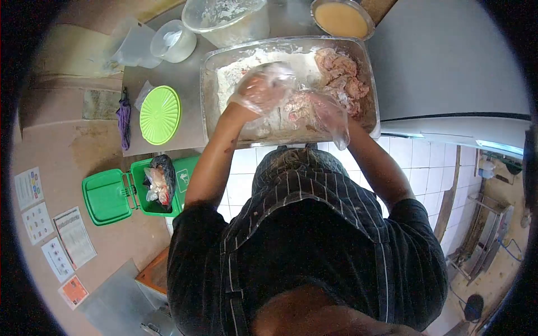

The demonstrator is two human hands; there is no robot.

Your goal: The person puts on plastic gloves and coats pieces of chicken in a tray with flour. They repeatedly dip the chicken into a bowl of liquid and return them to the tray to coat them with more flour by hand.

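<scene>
A metal tray (206, 106) holds white flour (305, 63) and several raw, coated pieces of meat, which look like chicken (339, 70), heaped at its right end. My left hand (264, 88), in a clear plastic glove, is over the flour in the tray's middle; motion smears its fingers. My right hand (328, 112), also in a loose clear glove, is low in the tray with its fingers around a floured chicken piece (297, 107). Part of that piece is hidden by the hand and glove.
Behind the tray stand a flour-smeared tub (224, 28), a smaller plastic container (175, 45) and a bowl of tan liquid (342, 21). A green lid (161, 115) lies on the left of the counter. Below it is an open green bin (143, 207).
</scene>
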